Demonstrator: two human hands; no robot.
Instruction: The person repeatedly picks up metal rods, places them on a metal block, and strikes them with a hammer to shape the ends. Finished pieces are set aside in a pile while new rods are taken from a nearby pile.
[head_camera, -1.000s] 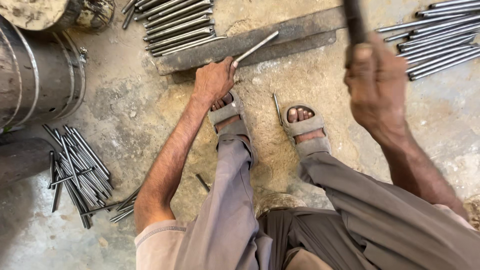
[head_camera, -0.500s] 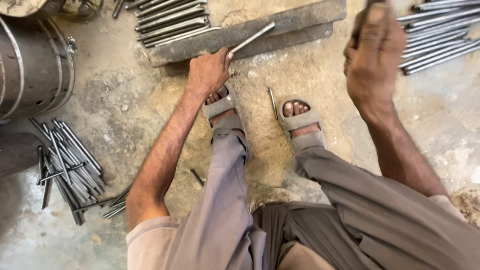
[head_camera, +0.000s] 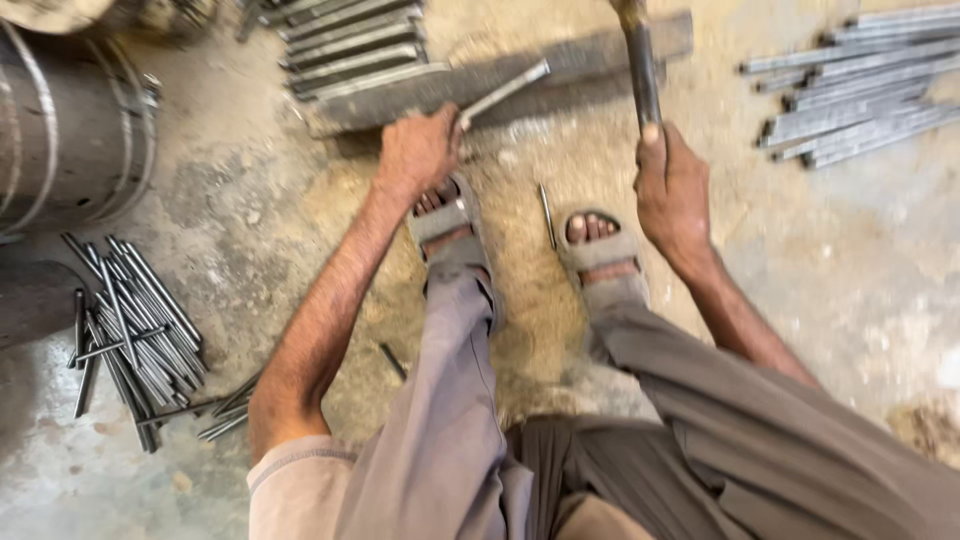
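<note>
My left hand (head_camera: 418, 150) grips a thin grey metal rod (head_camera: 505, 90) whose far end rests tilted on a long flat steel bar (head_camera: 560, 75) lying on the ground. My right hand (head_camera: 672, 190) is closed round a dark hammer handle (head_camera: 640, 70) that reaches up to the top edge; its head is out of sight. The handle stands right of the rod's tip, above the steel bar. Both my sandalled feet sit just behind the bar, with a short loose rod (head_camera: 546, 212) between them.
A pile of short rods (head_camera: 130, 325) lies at the left beside a dark metal drum (head_camera: 70, 130). Longer rods are stacked at the top (head_camera: 350, 40) and at the right (head_camera: 850, 90). The floor is rough, dusty concrete.
My right hand has swung the hammer handle down and to the left, toward the steel bar. My left hand keeps the rod on the bar. The view has shifted slightly.
</note>
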